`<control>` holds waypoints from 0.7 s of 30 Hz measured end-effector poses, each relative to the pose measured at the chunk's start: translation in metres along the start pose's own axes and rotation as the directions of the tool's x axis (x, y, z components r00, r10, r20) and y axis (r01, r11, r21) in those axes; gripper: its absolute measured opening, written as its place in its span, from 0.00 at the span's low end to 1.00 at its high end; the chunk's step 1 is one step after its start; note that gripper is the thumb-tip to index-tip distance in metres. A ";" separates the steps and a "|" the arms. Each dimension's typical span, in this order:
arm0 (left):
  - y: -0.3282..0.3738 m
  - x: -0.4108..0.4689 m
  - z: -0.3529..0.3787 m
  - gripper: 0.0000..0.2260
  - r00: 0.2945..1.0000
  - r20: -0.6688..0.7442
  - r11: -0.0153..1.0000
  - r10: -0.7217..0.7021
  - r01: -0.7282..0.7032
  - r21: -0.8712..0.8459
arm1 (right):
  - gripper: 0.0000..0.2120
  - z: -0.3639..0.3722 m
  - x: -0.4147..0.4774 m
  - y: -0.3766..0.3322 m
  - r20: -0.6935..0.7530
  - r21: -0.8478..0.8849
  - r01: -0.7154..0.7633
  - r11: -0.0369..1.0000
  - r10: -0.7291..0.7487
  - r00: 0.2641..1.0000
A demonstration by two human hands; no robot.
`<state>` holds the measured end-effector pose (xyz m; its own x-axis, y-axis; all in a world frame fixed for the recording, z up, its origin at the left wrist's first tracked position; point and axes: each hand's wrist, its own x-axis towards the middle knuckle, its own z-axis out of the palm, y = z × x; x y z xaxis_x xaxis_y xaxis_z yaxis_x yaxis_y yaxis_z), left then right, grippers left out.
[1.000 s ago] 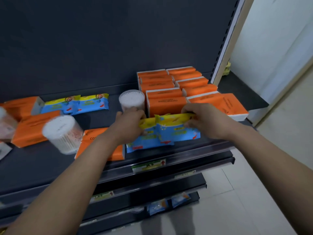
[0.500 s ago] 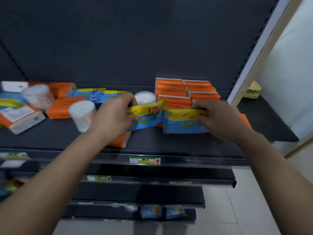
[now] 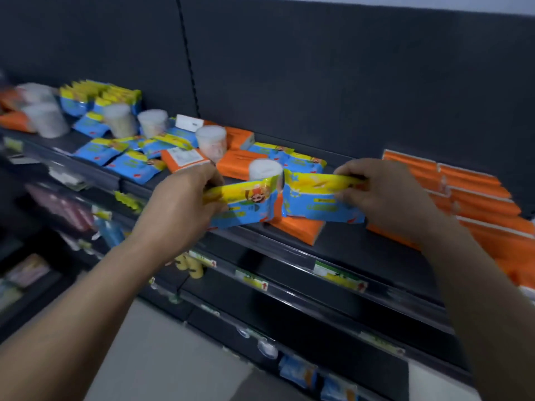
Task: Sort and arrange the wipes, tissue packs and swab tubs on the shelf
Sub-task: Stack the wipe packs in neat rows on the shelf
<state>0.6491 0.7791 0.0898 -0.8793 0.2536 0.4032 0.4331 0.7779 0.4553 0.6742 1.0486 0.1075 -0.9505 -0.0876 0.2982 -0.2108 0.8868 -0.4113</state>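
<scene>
My left hand [image 3: 185, 204] grips a blue and yellow wipes pack [image 3: 246, 205] by its yellow top edge, lifted above the shelf [image 3: 362, 256]. My right hand [image 3: 385, 195] pinches a second blue and yellow wipes pack [image 3: 315, 204] the same way, just to the right of the first. Behind them stands a clear swab tub [image 3: 265, 170] on orange tissue packs [image 3: 240, 163]. A neat block of stacked orange tissue packs [image 3: 477, 198] fills the shelf's right end. One orange pack [image 3: 298, 230] lies under the held wipes.
To the left lie scattered wipes packs [image 3: 133, 163], more swab tubs [image 3: 211, 140] and a standing group of wipes [image 3: 98, 96] at the back. Lower shelves [image 3: 289, 314] carry price tags [image 3: 338, 274] and small hanging goods. Pale floor shows below.
The view has swung left and tilted, revealing more of the shelf's cluttered left side. Both hands still hold the two wipes packs, now raised higher above the shelf.
</scene>
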 end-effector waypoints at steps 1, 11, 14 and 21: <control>-0.011 -0.003 -0.009 0.09 1.000 -0.015 1.000 -0.017 0.017 0.004 | 0.10 0.007 0.008 -0.012 -0.001 0.000 0.016 1.000 -0.016 1.000; -0.153 -0.012 -0.100 0.09 0.986 -0.088 0.990 -0.141 0.141 -0.007 | 0.08 0.092 0.085 -0.147 0.032 -0.005 0.088 0.996 -0.088 0.996; -0.195 -0.012 -0.123 0.10 0.982 -0.094 0.986 -0.164 0.165 0.004 | 0.08 0.120 0.107 -0.181 0.049 -0.003 0.098 0.995 -0.098 0.994; -0.283 -0.010 -0.168 0.10 0.964 -0.117 0.970 -0.237 0.242 0.024 | 0.13 0.179 0.163 -0.254 0.098 0.017 0.131 0.991 -0.132 0.986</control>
<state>0.5687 0.4594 0.0901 -0.9274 -0.0075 0.3739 0.2029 0.8298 0.5198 0.5319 0.7275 0.1067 -0.9320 -0.2480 0.2643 -0.3375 0.8596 -0.3836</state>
